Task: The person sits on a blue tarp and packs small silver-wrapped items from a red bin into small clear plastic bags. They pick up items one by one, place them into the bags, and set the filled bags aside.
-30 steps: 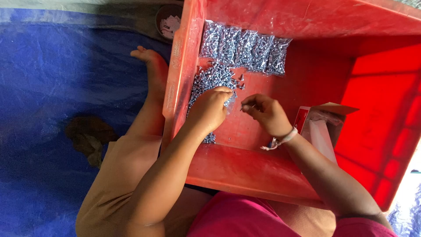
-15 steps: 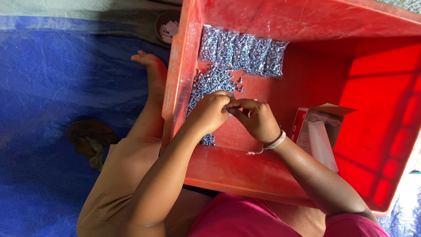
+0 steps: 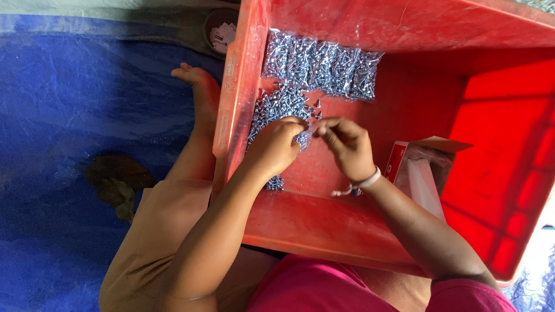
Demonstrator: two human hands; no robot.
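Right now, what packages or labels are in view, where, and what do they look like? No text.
Clear bags of screws: row along the crate's far wall, silvery, rectangular.
Small cardboard box: in the red crate, right of the right hand, open flaps, red and white.
Small clear bag: pinched between both hands, by the left hand.
Round container: outside the crate, upper left, holding white bits.

The person wears a pink top (image 3: 324, 289) and tan shorts (image 3: 144, 242). A white band (image 3: 368, 180) circles the right wrist. The foot (image 3: 199, 86) is bare.
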